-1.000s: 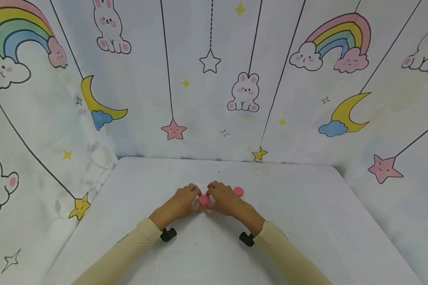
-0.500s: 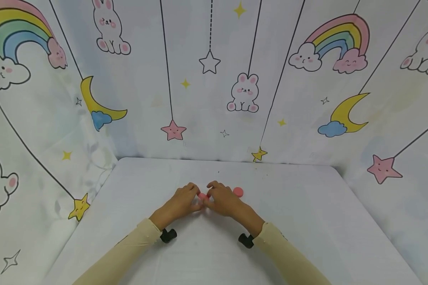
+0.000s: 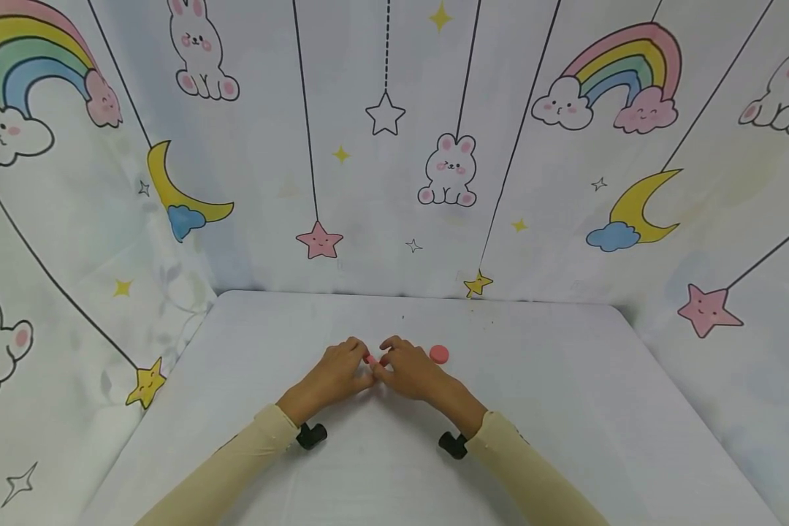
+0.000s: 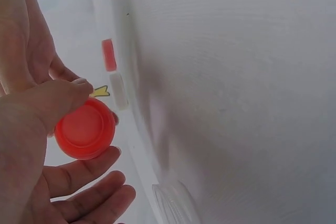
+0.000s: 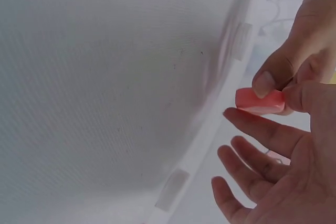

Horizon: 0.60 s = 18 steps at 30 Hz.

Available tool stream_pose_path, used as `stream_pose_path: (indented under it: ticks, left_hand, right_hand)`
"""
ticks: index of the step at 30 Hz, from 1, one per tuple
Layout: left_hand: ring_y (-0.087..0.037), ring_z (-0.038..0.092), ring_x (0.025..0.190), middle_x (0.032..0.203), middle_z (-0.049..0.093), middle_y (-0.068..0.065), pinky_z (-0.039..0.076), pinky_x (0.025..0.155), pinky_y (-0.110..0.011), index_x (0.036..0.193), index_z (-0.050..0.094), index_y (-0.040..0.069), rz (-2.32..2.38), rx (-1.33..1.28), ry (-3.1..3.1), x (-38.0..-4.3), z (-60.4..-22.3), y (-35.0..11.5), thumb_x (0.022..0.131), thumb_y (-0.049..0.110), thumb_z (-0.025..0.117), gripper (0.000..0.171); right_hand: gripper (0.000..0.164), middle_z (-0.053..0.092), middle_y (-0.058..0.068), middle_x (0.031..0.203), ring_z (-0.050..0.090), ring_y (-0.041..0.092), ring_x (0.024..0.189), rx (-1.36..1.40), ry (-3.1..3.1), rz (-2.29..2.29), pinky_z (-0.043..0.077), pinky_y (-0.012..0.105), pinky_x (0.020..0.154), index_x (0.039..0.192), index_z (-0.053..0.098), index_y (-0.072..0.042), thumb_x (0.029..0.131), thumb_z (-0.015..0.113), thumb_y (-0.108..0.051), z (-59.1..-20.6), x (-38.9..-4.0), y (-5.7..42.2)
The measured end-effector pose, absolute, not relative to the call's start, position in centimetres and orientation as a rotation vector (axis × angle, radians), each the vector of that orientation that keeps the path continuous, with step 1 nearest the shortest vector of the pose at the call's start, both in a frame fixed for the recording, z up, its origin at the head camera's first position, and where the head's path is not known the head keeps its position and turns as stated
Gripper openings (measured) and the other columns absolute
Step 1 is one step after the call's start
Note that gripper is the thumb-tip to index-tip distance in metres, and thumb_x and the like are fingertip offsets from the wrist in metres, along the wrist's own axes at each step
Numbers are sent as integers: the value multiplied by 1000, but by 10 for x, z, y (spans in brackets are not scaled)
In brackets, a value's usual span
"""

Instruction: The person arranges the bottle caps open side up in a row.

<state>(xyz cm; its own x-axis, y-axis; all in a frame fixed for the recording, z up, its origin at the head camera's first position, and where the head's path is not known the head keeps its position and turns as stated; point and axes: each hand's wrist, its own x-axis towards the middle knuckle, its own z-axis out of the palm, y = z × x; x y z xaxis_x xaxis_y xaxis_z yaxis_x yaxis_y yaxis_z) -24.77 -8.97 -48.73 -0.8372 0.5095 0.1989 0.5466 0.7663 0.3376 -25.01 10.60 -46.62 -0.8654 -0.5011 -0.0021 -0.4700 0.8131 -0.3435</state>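
Note:
Between both hands is a coral-red round cap (image 4: 85, 130), its recessed ringed face turned to the left wrist camera. In the head view only a small part of the cap (image 3: 371, 360) shows. My left hand (image 3: 334, 370) pinches it, the left thumb (image 5: 266, 83) lying on it in the right wrist view. My right hand (image 3: 410, 367) has thumb and index finger at the cap's other end, the remaining fingers (image 5: 252, 161) loosely bent and apart. A second coral round piece (image 3: 439, 354) lies on the table just beyond the right hand.
The white table (image 3: 381, 467) ends at a patterned cloth backdrop (image 3: 368, 183). A clear ribbed piece (image 4: 176, 203) shows near the table edge in the left wrist view. A black wrist camera (image 3: 312, 436) hangs under each sleeve.
The cap between the hands has tipped from showing its round face to nearly edge-on in the head view, and more fingers cover it. The second coral piece stays put.

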Motion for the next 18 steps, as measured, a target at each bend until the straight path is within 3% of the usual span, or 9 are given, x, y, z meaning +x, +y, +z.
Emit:
stream_pose_path:
  ticks: [8,18]
  left_hand:
    - [-27,65,105,114,66,-8,51,94,-55,107,68,9,-621,-846,-2829,-250,-485,-89,94,27,77,24]
    - [-29,63,115,121,65,-11,47,102,-56,114,68,6,-683,-823,-2889,-249,-480,-90,93,28,83,34]
  right_hand:
    - [36,61,8,143,58,26,135,-809,2914,-525,50,53,109,137,68,-14,107,62,-33,-462,-253,111]
    - [36,64,9,136,63,26,127,-943,2910,-489,56,51,100,138,67,-14,104,70,-26,-457,-252,117]
